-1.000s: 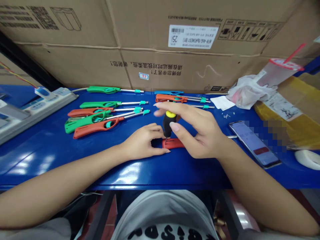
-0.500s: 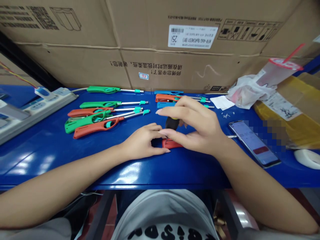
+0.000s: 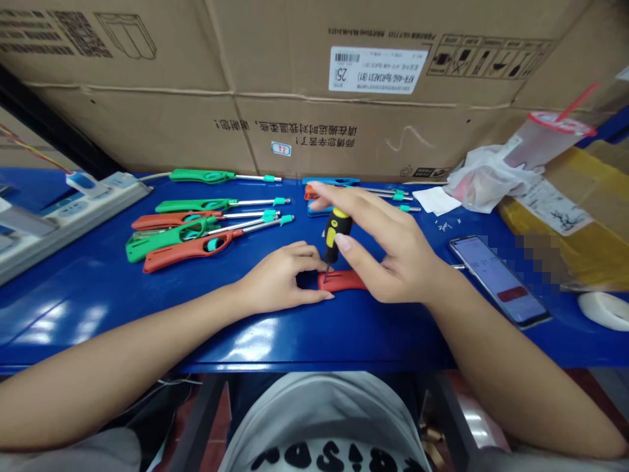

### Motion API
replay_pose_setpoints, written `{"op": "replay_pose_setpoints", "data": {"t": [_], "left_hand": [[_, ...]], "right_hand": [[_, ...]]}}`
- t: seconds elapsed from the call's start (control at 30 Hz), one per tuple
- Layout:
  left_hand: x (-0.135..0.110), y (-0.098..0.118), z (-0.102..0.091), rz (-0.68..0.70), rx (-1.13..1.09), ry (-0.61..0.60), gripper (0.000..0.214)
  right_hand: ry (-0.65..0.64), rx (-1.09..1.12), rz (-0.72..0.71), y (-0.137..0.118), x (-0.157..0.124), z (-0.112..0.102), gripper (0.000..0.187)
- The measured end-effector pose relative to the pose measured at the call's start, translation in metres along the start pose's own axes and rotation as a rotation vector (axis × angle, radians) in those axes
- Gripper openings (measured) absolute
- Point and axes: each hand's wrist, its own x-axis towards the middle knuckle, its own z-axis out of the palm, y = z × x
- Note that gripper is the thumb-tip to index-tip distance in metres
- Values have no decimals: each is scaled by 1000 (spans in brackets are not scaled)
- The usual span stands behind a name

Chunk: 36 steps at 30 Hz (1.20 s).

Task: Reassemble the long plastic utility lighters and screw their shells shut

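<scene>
A red lighter handle (image 3: 343,280) lies flat on the blue table (image 3: 98,288) in front of me. My left hand (image 3: 278,278) is curled over its left end and pins it down. My right hand (image 3: 388,249) pinches a short black-and-yellow screwdriver (image 3: 331,236) between thumb and fingers, index finger stretched out. The screwdriver stands nearly upright with its tip on the red handle.
Several green and red long-nosed lighters (image 3: 196,226) lie to the left, with more (image 3: 358,193) behind my right hand. A phone (image 3: 496,278) lies at the right, a tape roll (image 3: 602,308) beyond it. A power strip (image 3: 73,210) sits far left. Cardboard boxes (image 3: 314,85) wall the back.
My right hand's fingers have shifted around the screwdriver, covering its yellow cap half a second ago and uncovering it now. The left hand has stayed put on the red handle.
</scene>
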Motion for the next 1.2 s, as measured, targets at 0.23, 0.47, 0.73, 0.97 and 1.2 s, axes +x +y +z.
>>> {"op": "replay_pose_setpoints", "data": {"t": [0.23, 0.47, 0.73, 0.97, 1.2], "left_hand": [[0, 1, 0, -29, 9, -17, 32], [0, 3, 0, -7, 2, 14, 25], [1, 4, 0, -101, -101, -4, 22], [-1, 6, -7, -42, 12, -16, 29], [-2, 10, -28, -30, 244, -192, 41]], "right_hand": [[57, -81, -52, -2, -1, 2, 23], [-70, 53, 7, -4, -1, 0, 49], [-48, 94, 34, -8, -2, 2, 47], [-34, 517, 366, -8, -4, 14, 43], [314, 277, 399, 16, 2, -11, 10]]}}
